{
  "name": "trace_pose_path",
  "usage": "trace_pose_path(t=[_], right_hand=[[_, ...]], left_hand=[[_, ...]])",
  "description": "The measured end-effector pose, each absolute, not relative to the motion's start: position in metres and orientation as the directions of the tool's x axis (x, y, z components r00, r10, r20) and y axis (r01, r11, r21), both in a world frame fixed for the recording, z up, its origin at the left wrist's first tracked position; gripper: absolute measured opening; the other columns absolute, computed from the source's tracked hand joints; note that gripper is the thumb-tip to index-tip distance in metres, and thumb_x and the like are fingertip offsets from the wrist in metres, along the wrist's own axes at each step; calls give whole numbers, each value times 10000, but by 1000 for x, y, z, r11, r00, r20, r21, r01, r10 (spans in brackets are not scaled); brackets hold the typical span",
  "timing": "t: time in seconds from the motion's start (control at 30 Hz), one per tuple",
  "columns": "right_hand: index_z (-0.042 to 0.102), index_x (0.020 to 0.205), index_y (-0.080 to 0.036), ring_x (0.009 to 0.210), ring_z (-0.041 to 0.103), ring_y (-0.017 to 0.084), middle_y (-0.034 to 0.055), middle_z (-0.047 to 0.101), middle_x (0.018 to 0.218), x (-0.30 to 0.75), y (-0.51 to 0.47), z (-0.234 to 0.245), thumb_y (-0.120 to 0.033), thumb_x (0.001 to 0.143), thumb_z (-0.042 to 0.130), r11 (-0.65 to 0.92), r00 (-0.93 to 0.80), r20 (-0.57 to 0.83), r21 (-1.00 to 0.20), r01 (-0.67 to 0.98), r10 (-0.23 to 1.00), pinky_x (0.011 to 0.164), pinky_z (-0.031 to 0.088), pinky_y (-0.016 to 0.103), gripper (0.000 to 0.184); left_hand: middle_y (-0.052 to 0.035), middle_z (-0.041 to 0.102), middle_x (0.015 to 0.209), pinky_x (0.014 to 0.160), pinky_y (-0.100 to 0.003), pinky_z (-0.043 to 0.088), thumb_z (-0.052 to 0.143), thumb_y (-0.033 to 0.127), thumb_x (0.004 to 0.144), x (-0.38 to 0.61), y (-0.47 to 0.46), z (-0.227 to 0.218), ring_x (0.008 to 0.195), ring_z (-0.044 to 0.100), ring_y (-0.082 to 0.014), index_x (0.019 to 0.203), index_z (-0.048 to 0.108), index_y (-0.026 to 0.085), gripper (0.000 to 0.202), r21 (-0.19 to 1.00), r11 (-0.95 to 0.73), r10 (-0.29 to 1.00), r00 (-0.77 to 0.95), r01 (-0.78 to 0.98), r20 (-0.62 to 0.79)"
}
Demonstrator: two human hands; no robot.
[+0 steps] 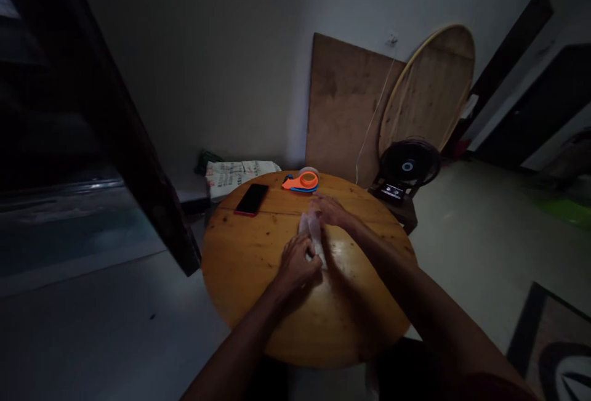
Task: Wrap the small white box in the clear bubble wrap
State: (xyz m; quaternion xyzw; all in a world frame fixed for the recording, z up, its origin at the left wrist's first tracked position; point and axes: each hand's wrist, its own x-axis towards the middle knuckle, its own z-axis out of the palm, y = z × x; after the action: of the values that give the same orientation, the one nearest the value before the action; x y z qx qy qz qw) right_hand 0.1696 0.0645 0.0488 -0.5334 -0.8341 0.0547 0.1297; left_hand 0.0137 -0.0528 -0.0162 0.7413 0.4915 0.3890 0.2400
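Whitish, thin, film-like strip point(316, 232), material uncertain: lying lengthwise near the middle of a round wooden table point(249, 265), far part toward the wall, near part under the hand.

Left hand point(298, 259): at the near part of the strip, fingers curled and brought together on it, thumb toward the right; apparently clamped on the material, probably to anchor it against the wood. Forearm slanting in from the lower left, wrist low over the tabletop.

Right hand point(329, 209): at the far end of the strip, palm down, fingers reaching forward and leftward; cannot tell whether closed on the film or only resting against it. Placed there, by the look of it, to keep the far end straight and under control. Forearm long and extended, crossing from the lower right, shadow cast on the wood beneath.

Orange tape dispenser point(295, 184), blue along the base: near the far edge, just beyond the right hand, presumably for easy reach. Phone point(252, 199), dark screen upward, reddish edge: left of the strip, well apart, seemingly set aside to leave working room.

Beyond the table: printed sack point(240, 174); black fan point(407, 166); flat brown board point(351, 105), leaning on the wall.
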Motion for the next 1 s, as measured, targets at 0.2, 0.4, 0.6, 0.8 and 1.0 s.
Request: trace_pose_path(t=[0.2,0.4,0.6,0.8,1.0], right_hand=[[566,1205,-149,896,618,184,93,647,1095,181,58,31,-201,796,557,270,-209,213,-322,907,955,765,483,279,413],[665,967,-198,798,589,140,25,658,945,178,29,25,-261,805,557,270,-202,217,-354,896,955,744,446,245,205],[708,934,-222,856,604,176,53,661,979,162,16,17,-279,815,554,260,-233,122,-329,908,965,755,426,255,203],[673,1006,-231,925,601,162,32,670,1026,170,21,9,-310,818,573,114,-64,132,-415,903,989,791,425,246,227],[639,1041,-154,689,622,145,30,683,782,176,40,1,-417,760,659,-116,141,0,-566,816,990,571,413,205,385]], left_hand=[[-43,610,1055,947,-350,376,542,151,667,14,-52,-20,1065,522,-213,687,491,197,72,748,-388,922,221,538,319],[-35,615,985,919,-350,395,546,169,684,15,-52,-17,994,543,-207,684,489,202,65,738,-376,927,225,561,301],[-66,518,1314,1024,-381,334,567,151,681,13,-62,-7,1218,441,-243,827,548,212,159,676,-426,899,196,602,392],[-54,629,1106,993,-372,342,527,147,731,12,-66,-6,1107,501,-228,970,584,220,256,630,-500,863,283,594,418],[-50,638,1033,971,-368,343,513,138,731,13,-65,-6,1068,512,-229,944,599,215,242,641,-467,883,283,609,374]])
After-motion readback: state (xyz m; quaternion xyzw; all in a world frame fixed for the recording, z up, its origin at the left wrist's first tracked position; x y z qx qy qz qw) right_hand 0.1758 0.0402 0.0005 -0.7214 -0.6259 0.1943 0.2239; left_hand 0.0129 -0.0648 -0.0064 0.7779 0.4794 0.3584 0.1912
